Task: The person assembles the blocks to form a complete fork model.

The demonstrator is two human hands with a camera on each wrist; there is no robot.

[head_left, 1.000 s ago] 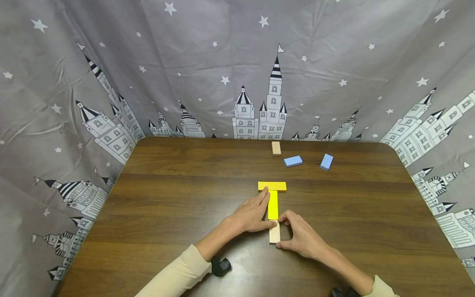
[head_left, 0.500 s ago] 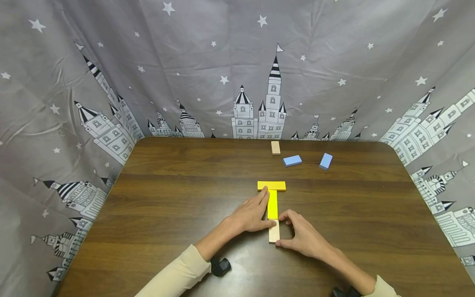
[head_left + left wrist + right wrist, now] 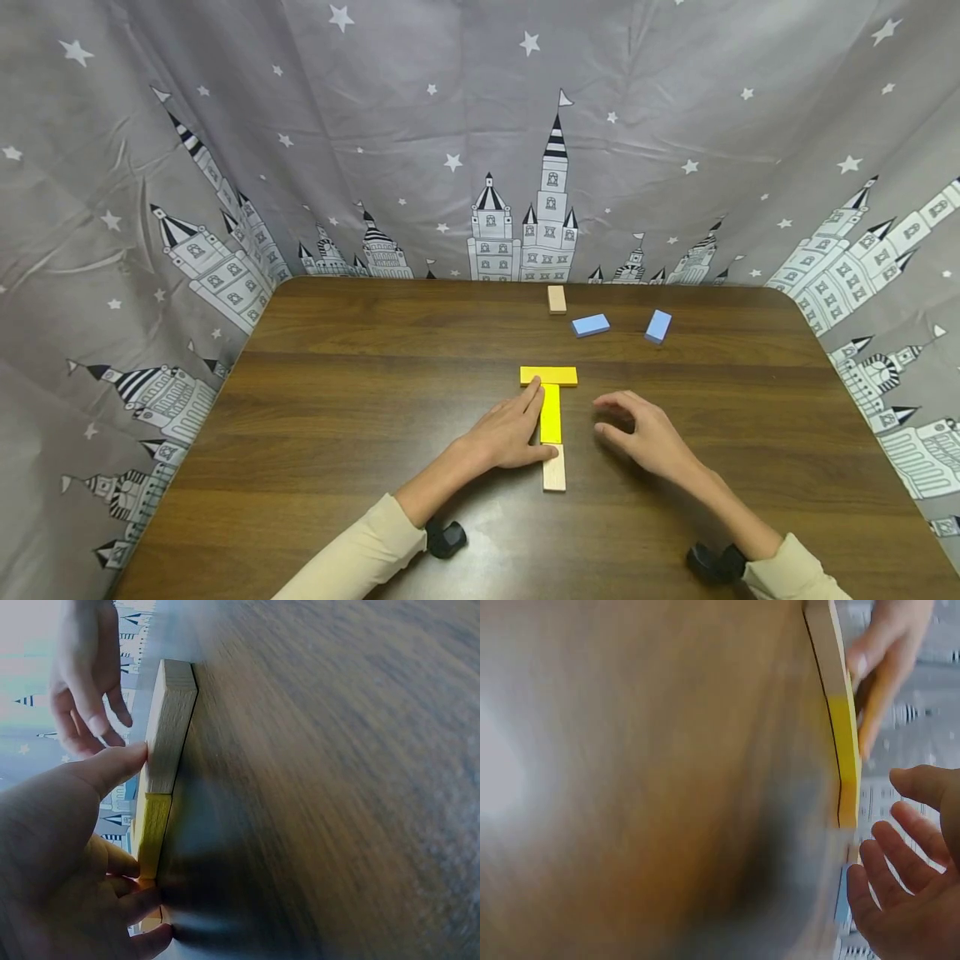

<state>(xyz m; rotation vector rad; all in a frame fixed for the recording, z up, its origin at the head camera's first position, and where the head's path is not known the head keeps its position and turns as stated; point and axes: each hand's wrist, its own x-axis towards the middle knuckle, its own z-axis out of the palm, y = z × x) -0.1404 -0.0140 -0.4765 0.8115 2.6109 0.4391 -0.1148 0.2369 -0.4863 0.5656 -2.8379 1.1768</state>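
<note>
**Layout judged partway along**

Found near the middle of the dark-brown, wood-grained table (image 3: 360,400): a flat rectangular yellow crosswise block (image 3: 551,376), with a flat yellow lengthwise block (image 3: 551,418) butted against its near side and a pale wooden block (image 3: 554,475) end to end beyond that, toward the person. Judged done: three pieces in contact, outlined like a T. Judged not yet done: any joining of the small tan block (image 3: 557,300), the light-blue slanted block (image 3: 591,325) and the light-blue right-hand block (image 3: 658,327), all lying loose toward the far edge, well apart from the row. Cannot tell whether needed.

Noted of the left hand (image 3: 502,432): spread along the left side of the row, fingers extended to the crosswise block, thumb on the wooden block near its joint; judged to be steadying, not grasping. Noted of the right hand (image 3: 651,435): relaxed, holding nothing, thumb and bent fingers parted, to the right of the row and apart from it.

Observed in the wooden block: visible grain, unpainted faces, squared edges. Observed in the yellow pieces: even colour, straight sides. Observed on the table: a soft sheen. Hung behind: grey cloth (image 3: 405,108), creased, printed with castles and stars.
</note>
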